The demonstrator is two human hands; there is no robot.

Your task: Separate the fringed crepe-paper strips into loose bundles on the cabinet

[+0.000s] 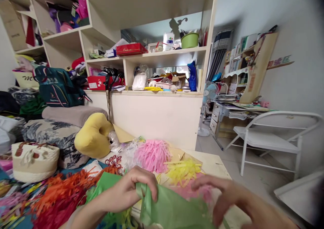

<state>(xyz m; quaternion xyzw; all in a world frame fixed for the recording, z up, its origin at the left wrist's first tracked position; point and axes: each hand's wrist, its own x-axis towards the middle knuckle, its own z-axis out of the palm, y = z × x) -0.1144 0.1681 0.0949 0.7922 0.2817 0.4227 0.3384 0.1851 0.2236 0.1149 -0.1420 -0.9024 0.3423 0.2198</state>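
Observation:
Low in the head view, my left hand is closed round the folded upper edge of a thin, translucent light-green plastic sheet. The sheet spreads to the right from my fist, and its lower part runs out of the picture. At its right side hovers my right hand, slightly blurred, with fingers curved and apart; one fingertip is close to the sheet, and I cannot tell if it touches. Just beyond lie a pink fringed pom-pom, a bunch of yellow strips and paler pink strips.
Left of my arm lie orange strips, red strips and a woven handbag. A yellow cushion and a dark green backpack sit behind. Shelves stand ahead; a white folding chair is at right.

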